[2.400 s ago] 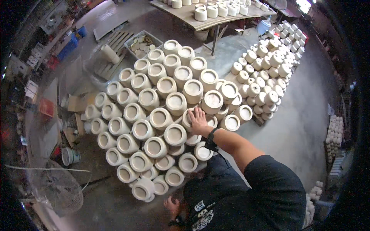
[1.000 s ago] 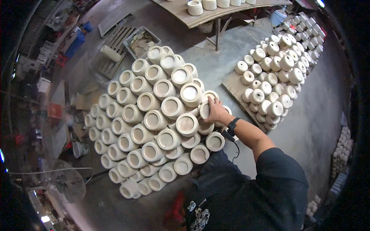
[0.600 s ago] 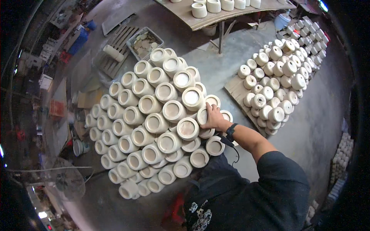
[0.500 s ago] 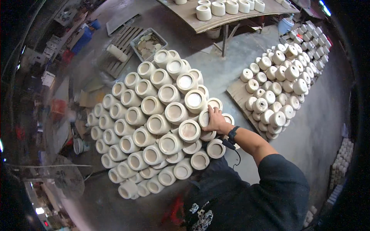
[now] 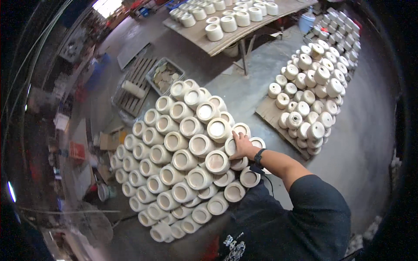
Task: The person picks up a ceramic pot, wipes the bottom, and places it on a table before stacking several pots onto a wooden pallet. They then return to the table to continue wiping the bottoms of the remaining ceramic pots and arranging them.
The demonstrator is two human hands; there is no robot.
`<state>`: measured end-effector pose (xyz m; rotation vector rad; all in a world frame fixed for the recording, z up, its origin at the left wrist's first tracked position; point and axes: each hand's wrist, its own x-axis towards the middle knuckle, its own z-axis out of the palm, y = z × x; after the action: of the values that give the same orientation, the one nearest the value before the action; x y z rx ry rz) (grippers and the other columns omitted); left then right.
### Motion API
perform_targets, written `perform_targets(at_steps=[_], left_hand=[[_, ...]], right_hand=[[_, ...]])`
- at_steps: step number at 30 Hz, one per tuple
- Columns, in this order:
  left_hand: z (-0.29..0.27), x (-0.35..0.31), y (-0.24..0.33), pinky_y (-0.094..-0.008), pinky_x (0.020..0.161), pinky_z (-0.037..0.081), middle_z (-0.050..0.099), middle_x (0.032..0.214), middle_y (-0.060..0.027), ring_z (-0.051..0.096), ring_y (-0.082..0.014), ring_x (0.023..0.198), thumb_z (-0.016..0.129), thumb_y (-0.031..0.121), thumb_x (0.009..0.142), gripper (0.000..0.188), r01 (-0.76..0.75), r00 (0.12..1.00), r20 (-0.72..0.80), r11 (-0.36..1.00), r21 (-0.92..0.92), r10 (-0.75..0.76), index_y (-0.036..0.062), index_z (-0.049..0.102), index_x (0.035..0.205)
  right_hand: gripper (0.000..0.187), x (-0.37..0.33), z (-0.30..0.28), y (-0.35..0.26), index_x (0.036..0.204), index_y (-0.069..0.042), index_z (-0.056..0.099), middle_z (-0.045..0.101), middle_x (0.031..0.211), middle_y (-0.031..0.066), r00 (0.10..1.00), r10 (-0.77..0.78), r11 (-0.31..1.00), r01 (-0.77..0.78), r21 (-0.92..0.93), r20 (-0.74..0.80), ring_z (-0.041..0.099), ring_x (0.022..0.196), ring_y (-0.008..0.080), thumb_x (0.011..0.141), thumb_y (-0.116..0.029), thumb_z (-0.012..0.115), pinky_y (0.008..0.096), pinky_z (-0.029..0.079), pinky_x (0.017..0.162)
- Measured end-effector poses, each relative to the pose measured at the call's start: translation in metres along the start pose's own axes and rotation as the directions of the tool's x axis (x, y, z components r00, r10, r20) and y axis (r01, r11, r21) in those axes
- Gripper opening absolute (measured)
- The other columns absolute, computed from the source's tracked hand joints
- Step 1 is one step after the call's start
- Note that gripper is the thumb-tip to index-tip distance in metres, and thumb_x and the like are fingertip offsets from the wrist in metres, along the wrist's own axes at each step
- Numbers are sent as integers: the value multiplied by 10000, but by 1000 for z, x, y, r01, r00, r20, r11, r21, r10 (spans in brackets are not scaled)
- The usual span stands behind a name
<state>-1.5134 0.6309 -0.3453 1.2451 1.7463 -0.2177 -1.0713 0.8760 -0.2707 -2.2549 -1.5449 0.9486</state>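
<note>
A tall stack of off-white, mould-like cylinders lies on its side in front of me, with round recessed ends facing up at me. My right hand is on the right flank of this stack. Its thumb and fingers curve across the end of one cylinder, which still sits among its neighbours. Part of that cylinder is hidden under the hand. A dark watch is on my right wrist. My left hand is out of view.
To the right, a wooden board bears a heap of similar cylinders with small central holes. More stand on a table at the back. A crate of flat pieces sits beside a slatted pallet. A bucket stands farther off.
The view has shifted, so more of the back table shows and the stack appears lower. My right hand stays on the same cylinder, which has not visibly moved within the stack.
</note>
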Motion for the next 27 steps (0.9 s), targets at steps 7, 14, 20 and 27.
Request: perform_targets(at_steps=[7, 14, 20, 27], left_hand=[[-6, 9, -7, -468, 662, 475, 630, 751, -119, 584, -348, 705, 603, 341, 855, 293, -75, 996, 47, 997, -7, 76, 49, 634, 863], [9, 12, -50, -462, 647, 475, 627, 740, -111, 584, -340, 689, 601, 339, 857, 290, -67, 985, 158, 998, -21, 70, 51, 635, 853], [27, 9, -107, -457, 634, 476, 625, 731, -105, 583, -333, 676, 599, 338, 858, 288, -103, 957, 280, 992, 73, 79, 52, 636, 845], [34, 46, -79, -450, 620, 476, 623, 720, -98, 583, -325, 661, 596, 337, 860, 287, -579, 795, 396, 768, 273, 459, 54, 637, 835]], right_hand=[[668, -74, 5, 32, 1309, 4, 501, 572, 1196, 276, 846, -189, 911, 340, 232, -499, 527, 1158, 418, 783, -355, 699, 467, 420, 991], [444, -246, 77, 222, 891, -14, 709, 690, 956, 214, 909, 242, 966, -192, -176, 340, 652, 908, 387, 831, -439, 597, 475, 514, 804], [489, -421, 87, 286, 966, 14, 712, 692, 1013, 240, 689, 684, 729, -661, -178, 240, 660, 956, 375, 811, -446, 658, 444, 519, 838], [515, -491, 112, 335, 1065, 20, 688, 665, 1111, 253, 642, 700, 681, -732, -20, 312, 644, 1027, 383, 838, -440, 644, 451, 500, 910]])
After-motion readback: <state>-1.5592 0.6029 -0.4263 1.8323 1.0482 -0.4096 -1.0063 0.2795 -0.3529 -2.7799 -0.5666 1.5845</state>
